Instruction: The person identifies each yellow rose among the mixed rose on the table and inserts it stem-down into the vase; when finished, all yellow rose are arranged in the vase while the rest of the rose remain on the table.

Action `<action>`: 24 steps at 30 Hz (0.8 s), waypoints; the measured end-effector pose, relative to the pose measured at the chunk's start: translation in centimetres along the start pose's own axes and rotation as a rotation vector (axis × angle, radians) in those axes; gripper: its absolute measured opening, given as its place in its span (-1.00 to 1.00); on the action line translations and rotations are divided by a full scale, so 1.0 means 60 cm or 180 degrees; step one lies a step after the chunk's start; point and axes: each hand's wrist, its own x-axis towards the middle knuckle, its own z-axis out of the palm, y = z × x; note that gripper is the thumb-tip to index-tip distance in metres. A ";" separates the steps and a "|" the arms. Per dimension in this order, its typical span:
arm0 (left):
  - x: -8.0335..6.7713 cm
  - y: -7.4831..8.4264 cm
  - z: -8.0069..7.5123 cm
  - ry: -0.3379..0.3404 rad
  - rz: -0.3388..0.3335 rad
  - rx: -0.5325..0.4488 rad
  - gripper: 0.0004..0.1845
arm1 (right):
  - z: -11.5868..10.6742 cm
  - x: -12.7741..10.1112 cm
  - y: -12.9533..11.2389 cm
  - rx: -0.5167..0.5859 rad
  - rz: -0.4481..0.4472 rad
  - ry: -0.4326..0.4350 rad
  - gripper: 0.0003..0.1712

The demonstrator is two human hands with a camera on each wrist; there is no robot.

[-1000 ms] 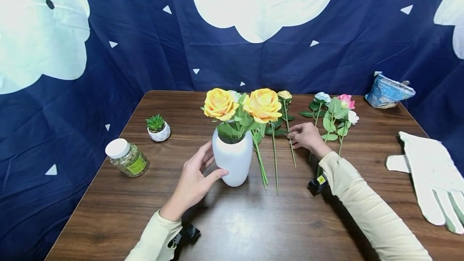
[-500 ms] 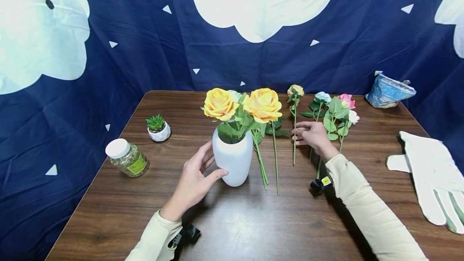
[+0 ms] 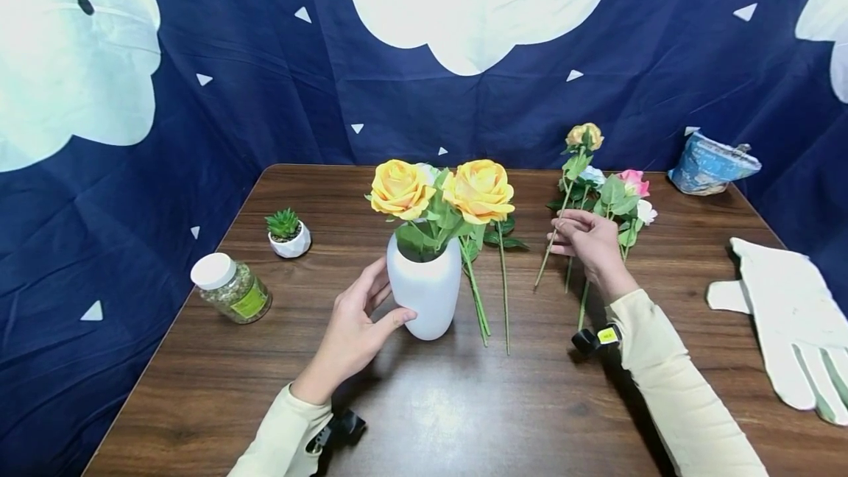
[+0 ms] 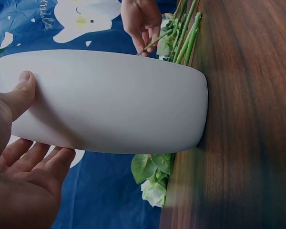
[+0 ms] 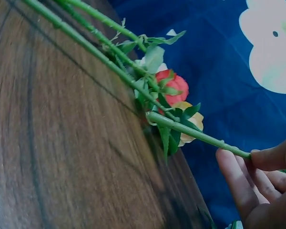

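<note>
My left hand holds the white vase from its left side, thumb on the front and fingers behind. Two large yellow roses stand in the vase, with a paler bloom partly hidden behind them. My right hand pinches the stem of a smaller yellow rose, its bloom raised above the table's back edge. In the right wrist view the green stem lies between thumb and fingers, its cut end pointing away from the hand. The left wrist view shows the vase's base on the table.
Loose stems lie right of the vase. Blue, pink and white flowers lie beyond my right hand. A blue bag and a white glove are at the right; a potted succulent and a lidded jar at the left.
My right hand has moved right with the small yellow rose and lifted it, and its stem has tilted over to the right. The left hand and vase stay in place.
</note>
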 end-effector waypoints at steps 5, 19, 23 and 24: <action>0.000 0.000 -0.001 0.0003 0.0010 0.0025 -0.21 | -0.005 -0.005 -0.005 0.0391 -0.0034 0.0078 -0.89; -0.002 -0.003 -0.001 0.0028 -0.0027 0.0087 -0.18 | -0.006 -0.012 -0.017 0.1238 -0.0313 0.0293 -0.73; -0.002 -0.002 0.001 0.0021 -0.0043 0.0097 -0.19 | -0.005 -0.015 -0.022 0.1434 -0.0447 0.0380 -0.75; -0.001 -0.002 0.001 0.0012 -0.0033 0.0082 -0.19 | -0.005 -0.017 -0.024 0.1481 -0.0488 0.0402 -0.76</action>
